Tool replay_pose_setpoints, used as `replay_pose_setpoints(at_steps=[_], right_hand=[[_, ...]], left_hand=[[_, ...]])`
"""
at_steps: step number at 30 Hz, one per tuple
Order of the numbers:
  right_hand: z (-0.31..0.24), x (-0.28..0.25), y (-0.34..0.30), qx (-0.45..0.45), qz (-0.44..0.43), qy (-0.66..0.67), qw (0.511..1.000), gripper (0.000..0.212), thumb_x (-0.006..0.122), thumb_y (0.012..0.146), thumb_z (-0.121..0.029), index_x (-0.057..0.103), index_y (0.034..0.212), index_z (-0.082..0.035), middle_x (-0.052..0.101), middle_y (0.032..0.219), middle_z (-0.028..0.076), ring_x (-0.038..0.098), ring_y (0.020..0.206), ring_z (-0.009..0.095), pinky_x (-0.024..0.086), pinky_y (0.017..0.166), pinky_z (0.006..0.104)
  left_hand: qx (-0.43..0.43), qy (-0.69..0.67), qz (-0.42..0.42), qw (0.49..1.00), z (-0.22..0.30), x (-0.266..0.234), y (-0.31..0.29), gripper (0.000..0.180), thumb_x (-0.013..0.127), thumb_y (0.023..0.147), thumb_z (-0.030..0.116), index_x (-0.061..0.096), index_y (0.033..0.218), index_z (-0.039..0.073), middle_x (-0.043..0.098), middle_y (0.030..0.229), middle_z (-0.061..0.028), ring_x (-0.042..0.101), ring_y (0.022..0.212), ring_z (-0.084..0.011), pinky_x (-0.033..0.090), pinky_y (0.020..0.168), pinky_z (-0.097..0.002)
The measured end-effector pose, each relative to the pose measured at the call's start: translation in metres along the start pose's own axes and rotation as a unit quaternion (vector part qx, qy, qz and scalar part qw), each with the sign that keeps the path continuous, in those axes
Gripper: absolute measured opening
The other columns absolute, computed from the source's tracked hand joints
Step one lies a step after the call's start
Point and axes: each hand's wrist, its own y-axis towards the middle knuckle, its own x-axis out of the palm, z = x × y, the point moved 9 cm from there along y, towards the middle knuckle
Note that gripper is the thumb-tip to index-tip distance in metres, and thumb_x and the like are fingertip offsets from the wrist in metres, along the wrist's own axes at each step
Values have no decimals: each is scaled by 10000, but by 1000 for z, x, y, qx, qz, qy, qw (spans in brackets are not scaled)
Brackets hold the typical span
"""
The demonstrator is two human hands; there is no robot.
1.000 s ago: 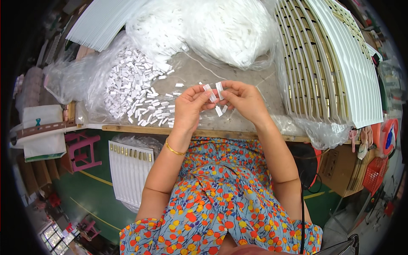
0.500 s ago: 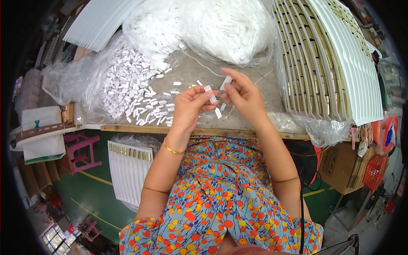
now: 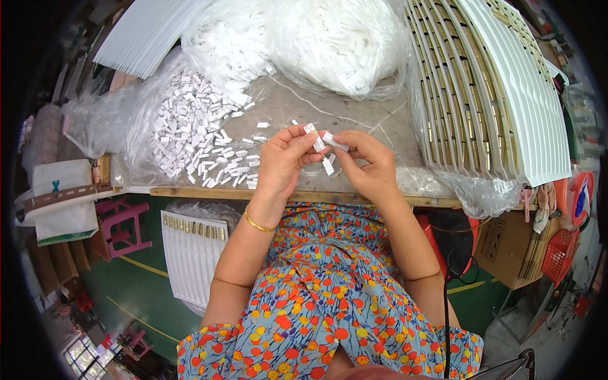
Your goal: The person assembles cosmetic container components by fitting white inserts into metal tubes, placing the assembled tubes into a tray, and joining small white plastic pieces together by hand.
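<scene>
Over the front of the table, my left hand (image 3: pixel 283 154) pinches a small white rectangular plastic piece (image 3: pixel 315 136) between thumb and fingers. My right hand (image 3: pixel 369 163) is closed on another small white piece (image 3: pixel 334 142), held close against the first at a slant; whether the two touch I cannot make out. Just below the fingers a loose white piece (image 3: pixel 328 166) shows. To the left spreads a large pile of the same small white pieces (image 3: pixel 196 123), some strewn up to my left hand.
Clear plastic bags of white parts (image 3: pixel 339 47) stand at the back of the grey table (image 3: pixel 304 104). Trays with rows of brass-coloured parts (image 3: pixel 465 88) are on the right. Stacked white ribbed panels (image 3: pixel 149 35) lie back left. The wooden table edge (image 3: pixel 228 193) runs before me.
My right hand has moved down and left, bringing its white piece from upright and apart to a slant beside the left hand's piece. My left hand has hardly moved.
</scene>
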Motion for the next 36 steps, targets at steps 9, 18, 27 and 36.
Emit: replay_pose_setpoints(at_steps=[9,18,27,36], right_hand=[[-20,-12,1,-62,54,-109,991,183,646,737,-11,638,920,-8,646,843,84,605,787,183,477,666,285],[-5,4,-6,15,72,42,996,196,645,729,6,654,925,-7,648,873,90,583,813,178,465,698,276],[-4,4,-6,21,72,46,996,199,645,729,8,656,927,-3,654,867,98,595,785,175,472,678,271],[-16,4,-1,-28,73,-18,997,191,635,735,14,655,924,-6,657,852,114,606,760,183,480,660,281]], left_hand=[[92,87,26,992,14,7,-10,156,581,830,35,542,960,-42,636,924,-134,624,749,-144,523,640,-222],[244,227,42,942,27,17,-21,144,585,822,25,576,949,-44,641,846,-84,610,743,-102,505,642,-222],[293,321,12,901,35,29,-27,172,567,802,-16,574,973,-28,645,842,-106,638,752,-146,521,651,-254],[258,250,-23,933,28,30,-26,209,507,830,-44,542,1035,-41,637,918,-123,629,825,-152,518,698,-257]])
